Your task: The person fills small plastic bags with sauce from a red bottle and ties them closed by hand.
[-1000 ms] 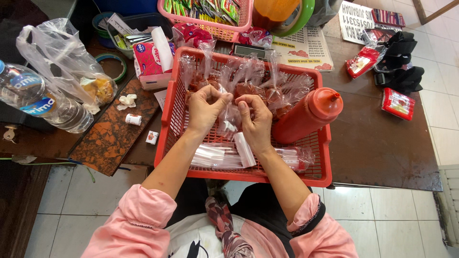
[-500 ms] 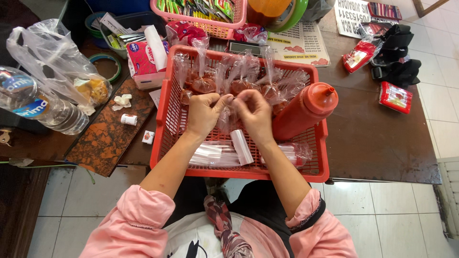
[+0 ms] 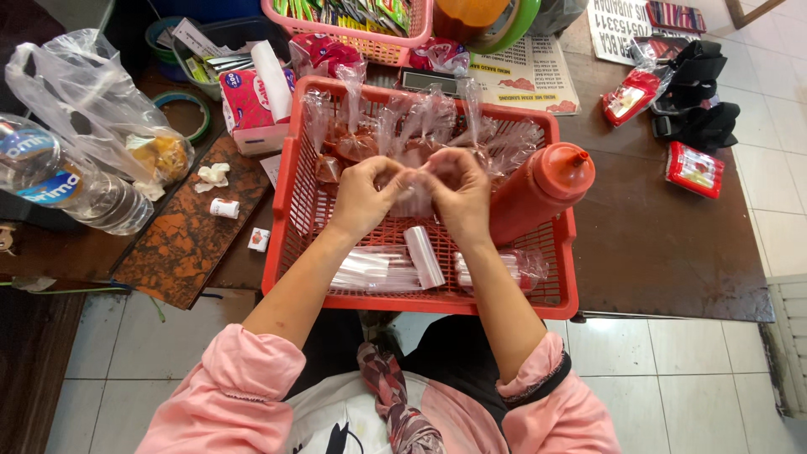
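The small clear plastic bag (image 3: 414, 195) was between my two hands, held up over the middle of the red basket (image 3: 286, 189). My left hand (image 3: 363, 196) pinched its left side with the fingers closed on the plastic, and my right hand (image 3: 458, 192) pinched the right side in the same way; the two hands were almost touching each other. Behind them, at the far wall of the basket, stood a row of tied bags with red sauce (image 3: 357, 143). In front of my hands lay a flat stack of empty clear bags (image 3: 378, 267). A red squeeze bottle (image 3: 538, 192) leaned in the right part of the basket, just beside my right hand. The basket sat on the dark worktop (image 3: 664, 244).
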